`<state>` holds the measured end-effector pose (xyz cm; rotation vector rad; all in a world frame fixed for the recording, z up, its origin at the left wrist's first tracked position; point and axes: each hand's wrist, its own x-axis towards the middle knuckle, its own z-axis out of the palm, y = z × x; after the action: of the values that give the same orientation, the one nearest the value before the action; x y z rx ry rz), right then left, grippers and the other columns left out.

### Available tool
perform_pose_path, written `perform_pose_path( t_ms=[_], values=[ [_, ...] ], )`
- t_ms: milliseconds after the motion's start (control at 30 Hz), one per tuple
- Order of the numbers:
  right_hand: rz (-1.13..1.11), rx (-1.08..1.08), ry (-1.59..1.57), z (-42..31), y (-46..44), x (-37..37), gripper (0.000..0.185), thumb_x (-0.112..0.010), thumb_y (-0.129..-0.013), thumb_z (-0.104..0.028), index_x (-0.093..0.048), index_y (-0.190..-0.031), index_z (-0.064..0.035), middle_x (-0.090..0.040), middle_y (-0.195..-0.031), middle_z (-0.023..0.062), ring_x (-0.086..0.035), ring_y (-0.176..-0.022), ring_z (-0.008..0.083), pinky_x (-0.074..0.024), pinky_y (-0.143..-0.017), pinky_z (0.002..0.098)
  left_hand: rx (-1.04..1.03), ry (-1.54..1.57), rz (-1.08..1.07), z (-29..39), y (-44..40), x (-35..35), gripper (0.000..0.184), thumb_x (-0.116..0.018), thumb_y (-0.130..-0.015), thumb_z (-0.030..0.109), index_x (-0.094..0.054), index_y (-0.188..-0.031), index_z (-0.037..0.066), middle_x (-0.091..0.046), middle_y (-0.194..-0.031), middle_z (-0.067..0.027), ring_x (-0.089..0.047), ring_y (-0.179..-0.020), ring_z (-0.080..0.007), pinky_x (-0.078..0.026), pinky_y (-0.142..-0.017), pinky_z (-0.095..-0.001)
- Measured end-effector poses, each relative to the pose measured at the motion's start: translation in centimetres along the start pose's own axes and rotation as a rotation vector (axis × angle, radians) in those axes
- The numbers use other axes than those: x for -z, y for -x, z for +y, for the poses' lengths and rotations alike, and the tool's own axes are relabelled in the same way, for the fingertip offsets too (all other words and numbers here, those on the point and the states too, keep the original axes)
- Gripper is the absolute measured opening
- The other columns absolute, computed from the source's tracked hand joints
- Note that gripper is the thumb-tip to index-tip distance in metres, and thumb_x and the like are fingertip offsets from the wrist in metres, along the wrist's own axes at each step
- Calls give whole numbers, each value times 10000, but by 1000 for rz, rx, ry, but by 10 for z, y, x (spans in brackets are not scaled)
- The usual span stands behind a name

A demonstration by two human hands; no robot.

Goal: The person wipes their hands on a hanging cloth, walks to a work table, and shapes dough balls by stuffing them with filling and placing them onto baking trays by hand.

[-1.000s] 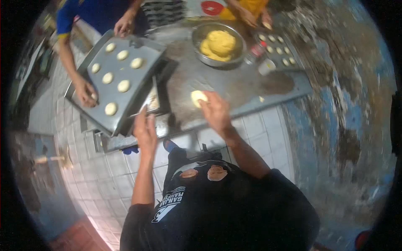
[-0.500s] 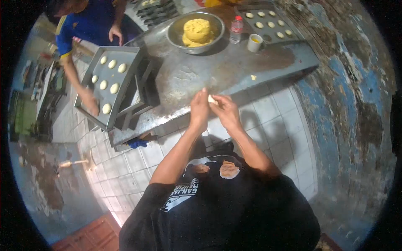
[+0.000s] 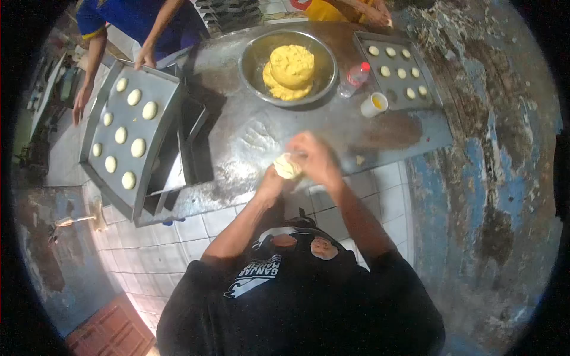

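My left hand (image 3: 271,185) is closed around a pale, flattened piece of dough (image 3: 287,167) near the table's front edge. Just over its right side is my right hand (image 3: 316,160), fingers curled and blurred by motion. Whether they grip the dough cannot be made out. Beyond my hands a steel bowl (image 3: 246,74) holds a big yellow dough-like mass (image 3: 291,68). To its right stand a red-capped plastic bottle (image 3: 354,80) and a white cup (image 3: 374,105) with something yellow inside.
On the left, a tray (image 3: 142,193) with several dough balls rests on stacked trays; a co-worker's hand (image 3: 145,56) touches its far edge. Another tray (image 3: 427,95) of dough balls lies at the far right. A person in yellow (image 3: 335,10) stands across the metal table (image 3: 237,160).
The dough now shows on my left hand, and my right hand has risen over it. The view has shifted. The co-worker's hand has left the left tray's interior, and a further dough ball shows there.
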<state>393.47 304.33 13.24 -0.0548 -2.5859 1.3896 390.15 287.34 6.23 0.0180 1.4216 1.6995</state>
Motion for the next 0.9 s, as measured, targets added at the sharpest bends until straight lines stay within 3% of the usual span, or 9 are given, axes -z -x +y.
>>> perform_pose_path(
  t_ms=[33, 233, 433, 533, 600, 633, 733, 833, 900],
  values=[
    [90, -190, -272, 12, -33, 14, 161, -662, -942, -127, -726, -1064, -44, -706, -1033, 100, -657, -994, 172, -523, -856, 328, 6, 15, -1, 15, -13, 5, 395, -595, -920, -11, -607, -1312, 40, -688, -1183, -61, -660, -1022, -161, -525, -892, -287],
    [403, -114, 126, 143, -208, 51, 258, -714, -905, -171, -715, -1082, 16, -720, -1076, 139, -689, -949, 222, -542, -832, 343, -451, 65, 103, 122, -61, 34, 642, -779, -801, -63, -512, -1376, 39, -662, -1163, -40, -628, -1068, -145, -497, -989, -289],
    [458, 12, 436, 149, -234, 30, 228, -773, -811, -159, -731, -954, 15, -685, -974, 197, -680, -859, 347, -551, -808, 421, -366, -135, 107, 140, -107, 65, 536, -807, -817, -15, -545, -1281, 44, -667, -1149, -37, -630, -1075, -124, -507, -970, -292],
    [289, -373, 335, 116, -222, 38, 228, -757, -817, -114, -721, -1004, 9, -682, -974, 196, -678, -860, 344, -546, -817, 399, -354, -133, 109, 148, -132, 53, 507, -827, -805, 15, -575, -1244, 45, -682, -1104, -34, -644, -1063, -133, -510, -969, -293],
    [290, -691, -633, 98, -197, 31, 284, -722, -874, -110, -690, -1121, 26, -692, -991, 184, -688, -915, 327, -533, -883, 400, -462, -436, 174, 147, -142, 47, 484, -842, -805, 48, -589, -1217, 55, -705, -1117, -74, -669, -1060, -155, -538, -934, -315],
    [274, -704, -634, 81, -183, 27, 284, -722, -874, -110, -690, -1121, 26, -692, -991, 184, -688, -915, 327, -533, -883, 400, -447, -430, 187, 143, -144, 45, 484, -842, -805, 48, -589, -1217, 55, -705, -1117, -74, -669, -1060, -155, -538, -934, -315],
    [208, -572, -544, 35, -148, 4, 332, -682, -930, -113, -643, -1218, 48, -697, -1033, 172, -684, -965, 316, -515, -947, 416, -392, -515, 263, 140, -153, 30, 511, -851, -809, 156, -571, -1223, 46, -725, -1076, -167, -714, -1028, -260, -565, -867, -389],
    [198, 166, 290, 45, -124, -12, 351, -644, -970, -147, -627, -1279, 20, -705, -1088, 156, -675, -1025, 312, -503, -984, 408, -331, -624, 307, 134, -156, 18, 528, -834, -827, 190, -550, -1248, 43, -726, -1042, -188, -720, -1019, -289, -564, -850, -411],
    [17, -90, 114, 43, -139, 21, 372, -631, -965, -205, -619, -1293, -30, -712, -1116, 166, -684, -1045, 307, -520, -964, 406, -323, -681, 250, 127, -138, 23, 513, -810, -839, 131, -532, -1263, 49, -727, -1073, -177, -712, -1038, -266, -563, -874, -389]
  ],
)
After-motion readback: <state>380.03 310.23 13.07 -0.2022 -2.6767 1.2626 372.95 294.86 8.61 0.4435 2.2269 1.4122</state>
